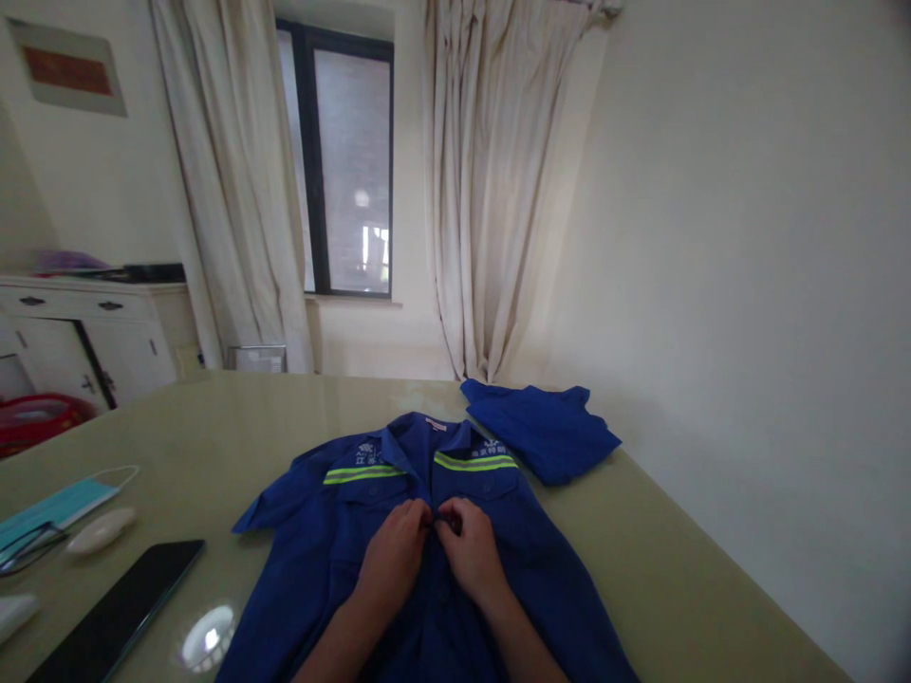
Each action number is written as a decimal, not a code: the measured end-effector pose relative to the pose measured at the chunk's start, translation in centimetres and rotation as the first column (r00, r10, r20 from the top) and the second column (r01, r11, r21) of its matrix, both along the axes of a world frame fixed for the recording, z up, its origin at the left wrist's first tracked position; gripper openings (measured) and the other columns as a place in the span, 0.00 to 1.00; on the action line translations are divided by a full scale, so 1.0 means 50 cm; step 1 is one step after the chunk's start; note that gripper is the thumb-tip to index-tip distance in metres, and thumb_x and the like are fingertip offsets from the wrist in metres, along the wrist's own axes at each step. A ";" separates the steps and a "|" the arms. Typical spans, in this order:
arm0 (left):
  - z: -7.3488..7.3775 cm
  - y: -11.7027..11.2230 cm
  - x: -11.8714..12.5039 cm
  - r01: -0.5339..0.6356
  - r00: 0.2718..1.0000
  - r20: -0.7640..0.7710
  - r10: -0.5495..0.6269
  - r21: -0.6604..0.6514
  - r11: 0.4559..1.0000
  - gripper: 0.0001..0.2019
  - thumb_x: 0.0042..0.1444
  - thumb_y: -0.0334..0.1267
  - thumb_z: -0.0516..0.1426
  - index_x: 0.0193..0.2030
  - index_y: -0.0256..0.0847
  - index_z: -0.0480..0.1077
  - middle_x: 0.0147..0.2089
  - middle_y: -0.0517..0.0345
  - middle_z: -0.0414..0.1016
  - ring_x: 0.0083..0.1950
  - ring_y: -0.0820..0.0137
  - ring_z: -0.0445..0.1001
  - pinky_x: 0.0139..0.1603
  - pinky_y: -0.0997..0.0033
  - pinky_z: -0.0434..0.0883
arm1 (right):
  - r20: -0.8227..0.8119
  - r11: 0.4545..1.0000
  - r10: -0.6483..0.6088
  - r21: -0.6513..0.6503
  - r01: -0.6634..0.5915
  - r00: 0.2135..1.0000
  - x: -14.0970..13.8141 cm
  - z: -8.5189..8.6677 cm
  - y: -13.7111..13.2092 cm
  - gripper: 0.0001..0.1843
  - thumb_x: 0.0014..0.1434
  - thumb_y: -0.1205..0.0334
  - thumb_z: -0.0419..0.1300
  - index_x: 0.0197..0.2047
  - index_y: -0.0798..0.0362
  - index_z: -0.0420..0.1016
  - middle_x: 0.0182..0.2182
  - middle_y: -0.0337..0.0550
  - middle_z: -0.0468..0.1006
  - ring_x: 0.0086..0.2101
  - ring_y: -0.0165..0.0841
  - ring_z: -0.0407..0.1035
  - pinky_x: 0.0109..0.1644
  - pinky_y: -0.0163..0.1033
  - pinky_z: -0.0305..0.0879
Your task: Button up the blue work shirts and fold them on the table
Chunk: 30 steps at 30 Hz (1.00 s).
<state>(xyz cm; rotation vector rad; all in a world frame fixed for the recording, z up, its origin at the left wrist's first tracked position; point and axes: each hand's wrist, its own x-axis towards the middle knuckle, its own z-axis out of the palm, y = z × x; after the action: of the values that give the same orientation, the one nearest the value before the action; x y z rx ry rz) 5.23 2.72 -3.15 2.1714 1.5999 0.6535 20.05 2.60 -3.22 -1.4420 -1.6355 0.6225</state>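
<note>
Bkgd: pale room, dark-framed window (pixel 354 171) between long curtains (pixel 491 180), white cabinet (pixel 124 327) off to the L. From my remote seat I'm looking down at a greenish worktop (pixel 249 408), and the blue shirt (pixel 434 607) is laid out on it, front up, right in front of me, collar (pixel 399 446) at the far end, bright stripes (pixel 475 465) across the chest. A bundle of blue cloth (pixel 541 427) sits by the shoulder on the R; can't tell if the two touch.

My L hand (pixel 395 550) and R hand (pixel 470 550) meet at the shirt's centre front, just below the stripes. Both look to be pinching the front edges, fingertips nearly together; the exact bit gripped (btn or just fabric) is too small and dark to tell.

Step in hand, my read: prob. working a fastening at chest height. Above the hands the neck is spread, so that part isn't done up. Next move, I'd say, calls for fine finger work: L hand steadying one edge, R hand lining up the other, w/o tugging the panels askew.

Other stuff's well clear on the L: phone (pixel 120 607), face mask (pixel 53 512), glasses (pixel 32 548), plus a smooth whitish oval thing (pixel 102 531), ID unclear.
</note>
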 end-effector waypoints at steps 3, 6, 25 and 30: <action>0.002 -0.002 0.000 -0.010 1.000 0.010 0.010 0.014 1.000 0.10 0.64 0.28 0.47 0.42 0.45 0.68 0.45 0.56 0.75 0.50 0.65 0.74 0.52 0.69 0.66 | -0.012 1.000 0.017 0.003 -0.017 1.000 0.001 0.005 -0.002 0.11 0.56 0.71 0.57 0.36 0.52 0.81 0.33 0.43 0.81 0.36 0.36 0.75 0.41 0.36 0.66; -0.001 0.000 -0.002 -0.012 0.999 0.043 0.010 0.033 0.999 0.10 0.64 0.28 0.48 0.43 0.45 0.68 0.45 0.55 0.76 0.49 0.65 0.74 0.51 0.69 0.67 | -0.004 1.000 0.024 -0.006 -0.024 1.000 0.000 0.005 -0.003 0.12 0.56 0.70 0.57 0.36 0.52 0.83 0.33 0.43 0.82 0.36 0.37 0.76 0.41 0.37 0.66; -0.009 0.004 -0.001 -0.010 0.989 0.146 0.003 0.047 0.999 0.10 0.61 0.27 0.50 0.44 0.46 0.65 0.42 0.58 0.77 0.46 0.66 0.77 0.47 0.70 0.68 | -0.084 0.996 0.057 -0.059 -0.062 0.995 0.015 0.016 -0.001 0.14 0.58 0.66 0.56 0.39 0.51 0.85 0.39 0.45 0.85 0.43 0.39 0.77 0.50 0.40 0.69; -0.005 0.000 0.002 -0.020 0.989 0.151 0.007 0.086 0.996 0.09 0.61 0.28 0.50 0.41 0.47 0.67 0.40 0.59 0.76 0.43 0.67 0.76 0.44 0.70 0.67 | -0.190 0.988 0.100 -0.094 -0.119 0.977 0.029 0.000 0.013 0.16 0.54 0.68 0.56 0.40 0.52 0.85 0.38 0.43 0.86 0.43 0.39 0.78 0.51 0.41 0.71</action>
<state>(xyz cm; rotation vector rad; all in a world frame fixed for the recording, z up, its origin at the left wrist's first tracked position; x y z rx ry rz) 5.32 2.72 -3.38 2.1178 1.5352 0.8845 21.52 3.23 -3.20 -1.3315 -1.5625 0.8906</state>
